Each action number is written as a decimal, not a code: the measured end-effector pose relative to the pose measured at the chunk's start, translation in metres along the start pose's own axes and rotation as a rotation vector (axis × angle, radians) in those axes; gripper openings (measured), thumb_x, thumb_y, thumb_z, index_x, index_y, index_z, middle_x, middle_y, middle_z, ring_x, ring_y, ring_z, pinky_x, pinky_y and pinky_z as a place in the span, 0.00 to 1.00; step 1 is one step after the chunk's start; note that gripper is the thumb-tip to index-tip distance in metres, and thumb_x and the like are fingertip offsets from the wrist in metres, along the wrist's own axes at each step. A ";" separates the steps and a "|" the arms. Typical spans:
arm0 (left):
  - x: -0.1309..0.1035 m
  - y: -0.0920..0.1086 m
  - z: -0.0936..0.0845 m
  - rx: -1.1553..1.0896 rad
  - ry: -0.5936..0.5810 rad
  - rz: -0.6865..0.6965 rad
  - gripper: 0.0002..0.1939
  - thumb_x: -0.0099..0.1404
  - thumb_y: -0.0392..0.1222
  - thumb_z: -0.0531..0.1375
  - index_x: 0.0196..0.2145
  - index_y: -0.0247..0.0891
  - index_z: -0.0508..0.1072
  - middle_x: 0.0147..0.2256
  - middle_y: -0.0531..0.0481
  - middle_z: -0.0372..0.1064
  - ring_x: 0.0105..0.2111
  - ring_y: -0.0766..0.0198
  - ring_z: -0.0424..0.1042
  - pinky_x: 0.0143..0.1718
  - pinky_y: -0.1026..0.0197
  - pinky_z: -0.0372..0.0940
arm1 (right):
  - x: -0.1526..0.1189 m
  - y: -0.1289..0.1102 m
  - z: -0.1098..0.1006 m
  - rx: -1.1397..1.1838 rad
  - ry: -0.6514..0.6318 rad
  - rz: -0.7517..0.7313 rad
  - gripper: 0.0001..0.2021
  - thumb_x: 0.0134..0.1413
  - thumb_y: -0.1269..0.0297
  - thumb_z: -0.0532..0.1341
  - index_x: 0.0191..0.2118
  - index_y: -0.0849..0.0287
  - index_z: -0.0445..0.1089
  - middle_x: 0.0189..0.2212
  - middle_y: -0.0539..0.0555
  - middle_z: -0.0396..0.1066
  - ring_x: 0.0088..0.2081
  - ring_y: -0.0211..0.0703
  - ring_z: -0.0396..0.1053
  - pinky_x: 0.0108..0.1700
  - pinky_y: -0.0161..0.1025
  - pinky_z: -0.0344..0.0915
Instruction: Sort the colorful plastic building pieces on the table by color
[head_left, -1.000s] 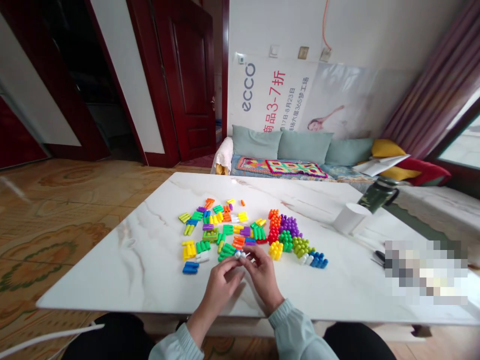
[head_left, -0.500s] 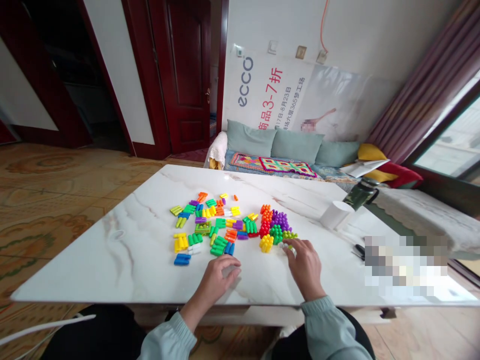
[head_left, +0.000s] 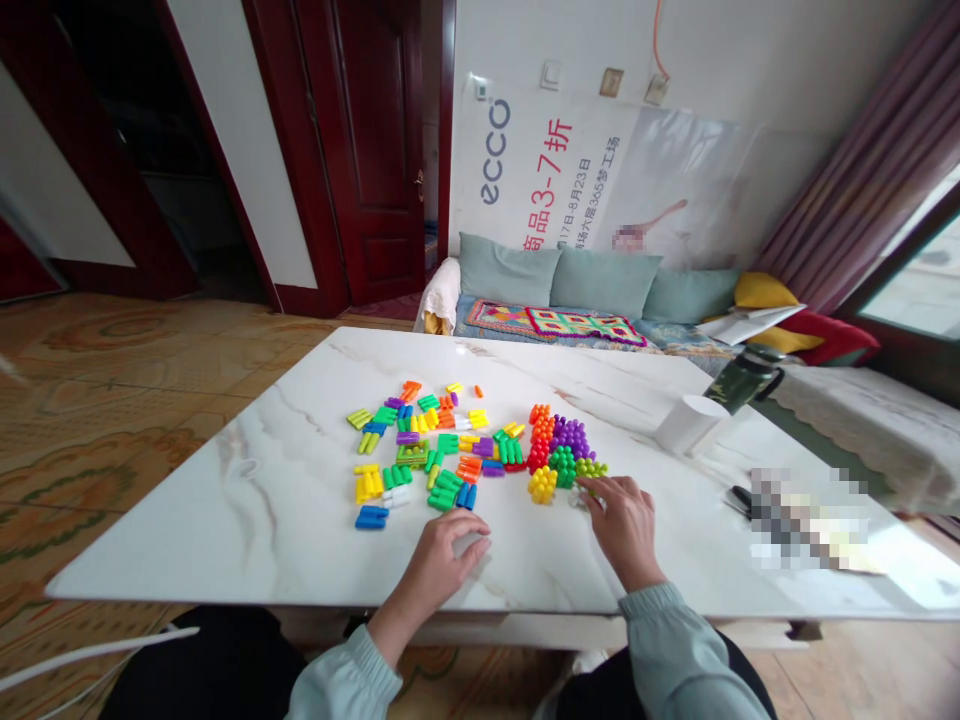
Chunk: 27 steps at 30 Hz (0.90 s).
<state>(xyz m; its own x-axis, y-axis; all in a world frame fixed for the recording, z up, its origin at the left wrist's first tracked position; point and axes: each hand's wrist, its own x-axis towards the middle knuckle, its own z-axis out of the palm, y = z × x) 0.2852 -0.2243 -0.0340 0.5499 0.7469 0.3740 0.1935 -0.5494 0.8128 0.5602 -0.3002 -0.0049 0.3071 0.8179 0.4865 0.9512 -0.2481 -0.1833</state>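
My left hand (head_left: 444,552) rests near the table's front with fingers curved and a gap before the thumb, nothing between them. My right hand (head_left: 622,525) reaches over small white pieces (head_left: 577,497), its fingertips at them; what it holds is too small to tell. Just beyond lie clusters of yellow pieces (head_left: 542,485), green pieces (head_left: 562,466), purple pieces (head_left: 571,438) and orange pieces (head_left: 541,422). Left of these, mixed coloured pieces are spread out, with blue pieces (head_left: 372,517) and yellow pieces (head_left: 368,484) at the near left.
The white marble-patterned table (head_left: 285,430) bears a white cylinder (head_left: 691,425), a dark green flask (head_left: 746,378) and a black object (head_left: 741,500) beside a blurred-out patch at the right. A sofa with pillows (head_left: 607,280) stands behind the table.
The whole view has shifted slightly, so the table and its objects appear a little further right. Both hands keep nearly the same places over the table.
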 end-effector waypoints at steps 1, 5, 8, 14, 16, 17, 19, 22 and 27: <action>0.000 0.000 0.000 -0.002 0.003 -0.003 0.06 0.62 0.38 0.61 0.35 0.40 0.79 0.36 0.46 0.77 0.39 0.59 0.75 0.44 0.58 0.70 | -0.001 0.001 0.001 -0.001 0.009 0.000 0.12 0.58 0.65 0.57 0.42 0.51 0.78 0.40 0.52 0.79 0.43 0.48 0.66 0.41 0.43 0.53; 0.001 0.001 0.000 -0.019 0.005 -0.013 0.05 0.62 0.37 0.61 0.34 0.40 0.79 0.36 0.46 0.77 0.39 0.59 0.75 0.44 0.58 0.69 | -0.002 0.007 0.003 -0.007 0.033 -0.028 0.12 0.58 0.64 0.57 0.41 0.51 0.78 0.39 0.52 0.78 0.43 0.49 0.67 0.40 0.43 0.54; 0.001 0.004 -0.001 -0.014 0.005 -0.015 0.05 0.61 0.37 0.61 0.34 0.40 0.79 0.35 0.46 0.78 0.38 0.59 0.76 0.44 0.59 0.70 | -0.002 0.010 0.002 -0.002 0.070 -0.058 0.12 0.59 0.63 0.56 0.40 0.52 0.78 0.39 0.53 0.78 0.42 0.49 0.67 0.39 0.43 0.55; -0.001 0.009 0.000 0.025 0.052 -0.020 0.05 0.61 0.36 0.62 0.33 0.39 0.79 0.34 0.47 0.78 0.36 0.60 0.76 0.42 0.61 0.71 | -0.016 -0.040 0.009 0.272 0.201 -0.088 0.12 0.62 0.59 0.55 0.40 0.55 0.76 0.40 0.56 0.75 0.42 0.47 0.69 0.43 0.42 0.60; 0.002 0.010 -0.002 0.056 0.096 -0.031 0.07 0.63 0.35 0.59 0.35 0.39 0.79 0.34 0.47 0.78 0.36 0.61 0.76 0.39 0.62 0.72 | -0.021 -0.070 0.018 0.447 0.042 -0.148 0.12 0.63 0.61 0.54 0.41 0.56 0.74 0.40 0.55 0.74 0.38 0.42 0.71 0.40 0.37 0.63; 0.007 0.010 -0.004 0.078 0.114 -0.035 0.09 0.64 0.35 0.57 0.36 0.39 0.78 0.35 0.47 0.78 0.36 0.61 0.77 0.38 0.63 0.72 | -0.022 -0.084 0.024 0.499 -0.053 -0.152 0.12 0.63 0.63 0.54 0.43 0.56 0.74 0.39 0.54 0.74 0.36 0.41 0.72 0.37 0.35 0.64; 0.024 0.007 -0.010 0.136 0.135 -0.034 0.11 0.66 0.35 0.55 0.40 0.39 0.78 0.38 0.46 0.77 0.37 0.61 0.76 0.39 0.62 0.72 | -0.022 -0.106 0.034 0.523 -0.180 -0.112 0.11 0.61 0.64 0.54 0.41 0.55 0.74 0.37 0.52 0.73 0.33 0.39 0.72 0.34 0.34 0.64; 0.067 -0.005 -0.023 0.270 0.133 -0.030 0.14 0.66 0.32 0.54 0.44 0.39 0.76 0.44 0.45 0.76 0.45 0.58 0.74 0.51 0.55 0.68 | -0.019 -0.119 0.045 0.468 -0.236 -0.044 0.11 0.60 0.64 0.54 0.37 0.54 0.75 0.34 0.51 0.73 0.33 0.39 0.72 0.33 0.33 0.62; 0.144 -0.040 -0.033 0.503 0.004 -0.050 0.16 0.64 0.33 0.61 0.50 0.37 0.72 0.52 0.41 0.69 0.54 0.54 0.67 0.58 0.48 0.61 | -0.017 -0.112 0.050 0.467 -0.235 -0.028 0.13 0.61 0.63 0.53 0.35 0.54 0.75 0.32 0.51 0.73 0.32 0.39 0.72 0.33 0.33 0.62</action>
<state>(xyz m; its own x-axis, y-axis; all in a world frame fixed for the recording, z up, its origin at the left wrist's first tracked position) 0.3297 -0.0827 0.0023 0.5267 0.7780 0.3424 0.5877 -0.6243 0.5146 0.4474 -0.2598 -0.0355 0.2163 0.9285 0.3019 0.8282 -0.0107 -0.5603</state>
